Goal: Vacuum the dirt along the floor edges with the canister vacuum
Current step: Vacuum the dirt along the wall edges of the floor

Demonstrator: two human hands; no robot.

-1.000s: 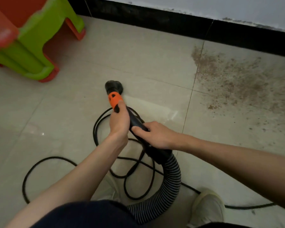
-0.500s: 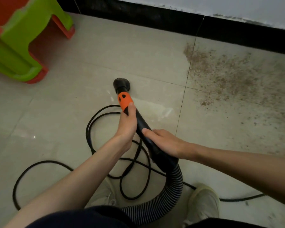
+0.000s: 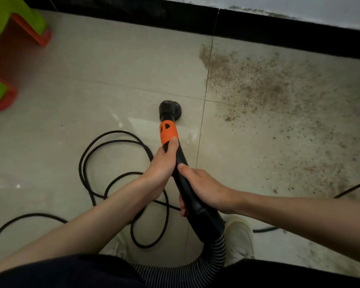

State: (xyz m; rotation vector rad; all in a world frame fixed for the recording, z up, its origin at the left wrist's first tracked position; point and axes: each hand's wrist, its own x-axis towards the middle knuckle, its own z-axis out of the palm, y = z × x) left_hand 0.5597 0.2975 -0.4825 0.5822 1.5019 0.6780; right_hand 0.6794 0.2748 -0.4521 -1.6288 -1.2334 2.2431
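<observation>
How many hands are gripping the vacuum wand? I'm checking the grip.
2. The left hand grips the wand just below its orange band; the right hand grips it lower, nearer the hose.

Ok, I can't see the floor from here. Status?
Both hands grip the wand: left hand forward, right hand behind. Nozzle on clean tile, dirt to its right. Cord looped underneath.
</observation>
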